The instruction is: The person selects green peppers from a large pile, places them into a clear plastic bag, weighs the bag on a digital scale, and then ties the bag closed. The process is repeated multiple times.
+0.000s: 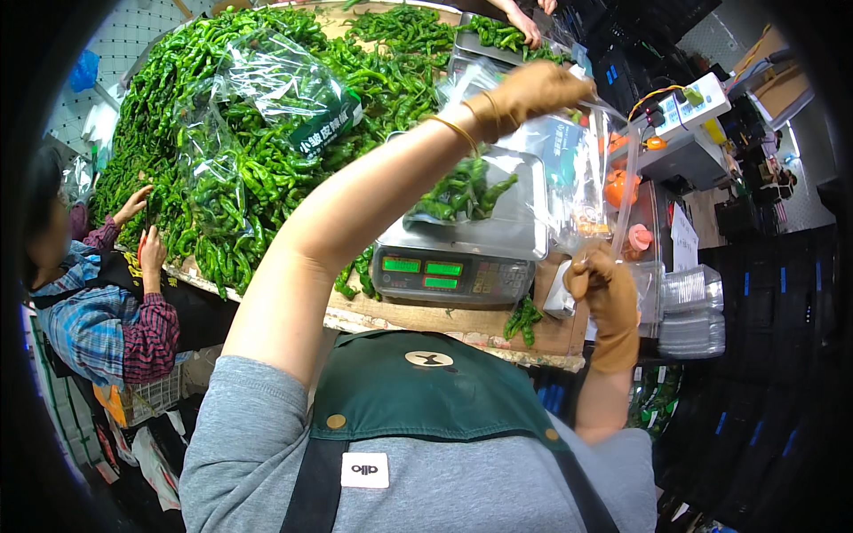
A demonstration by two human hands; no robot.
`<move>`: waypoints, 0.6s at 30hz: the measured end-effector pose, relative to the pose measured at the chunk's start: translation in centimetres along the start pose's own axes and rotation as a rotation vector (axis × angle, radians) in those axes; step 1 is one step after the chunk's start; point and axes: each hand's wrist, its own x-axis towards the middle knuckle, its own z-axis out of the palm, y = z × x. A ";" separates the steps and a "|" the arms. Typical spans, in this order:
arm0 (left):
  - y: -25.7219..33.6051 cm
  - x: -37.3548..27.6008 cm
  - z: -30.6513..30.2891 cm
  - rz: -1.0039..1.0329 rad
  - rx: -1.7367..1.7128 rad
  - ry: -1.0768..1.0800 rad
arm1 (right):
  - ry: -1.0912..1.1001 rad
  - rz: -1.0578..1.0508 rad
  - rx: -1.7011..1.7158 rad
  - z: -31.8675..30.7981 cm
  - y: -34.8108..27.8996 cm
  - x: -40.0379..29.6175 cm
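My left hand (540, 96), in a tan glove, reaches across the scale and grips the upper edge of a clear plastic bag (623, 193). Lower down, my gloved right hand (600, 283) has its fingers curled at the bag's bottom end. Between my body and the reaching arm stands a digital weighing scale (460, 276) with lit green displays. On its steel pan (516, 230) lies a bunch of green peppers (460, 193), apparently in clear plastic; my forearm hides part of it. Printed clear bags (563, 153) lie beside the pan.
A large heap of green peppers (160, 126) covers the table's left, with a printed plastic bag (266, 86) on it. A co-worker (100, 300) works at left; another person's hand (526, 30) is at a second scale (473, 43). A power strip (693, 103) and stacked clear trays (693, 310) stand right.
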 end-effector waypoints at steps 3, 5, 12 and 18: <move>-0.1 -3.0 2.5 0.134 0.076 -0.091 | 0.265 0.232 0.108 -2.1 6.0 -1.8; -1.9 -6.3 1.3 0.077 0.218 0.019 | 0.224 0.352 -0.078 -3.4 9.3 -3.2; -12.2 -19.0 0.1 -0.283 1.135 -0.235 | 0.101 0.429 0.367 -5.8 17.8 -7.2; -15.2 -20.7 -5.9 -0.039 1.080 0.466 | -0.253 0.482 0.111 -1.1 17.6 -8.0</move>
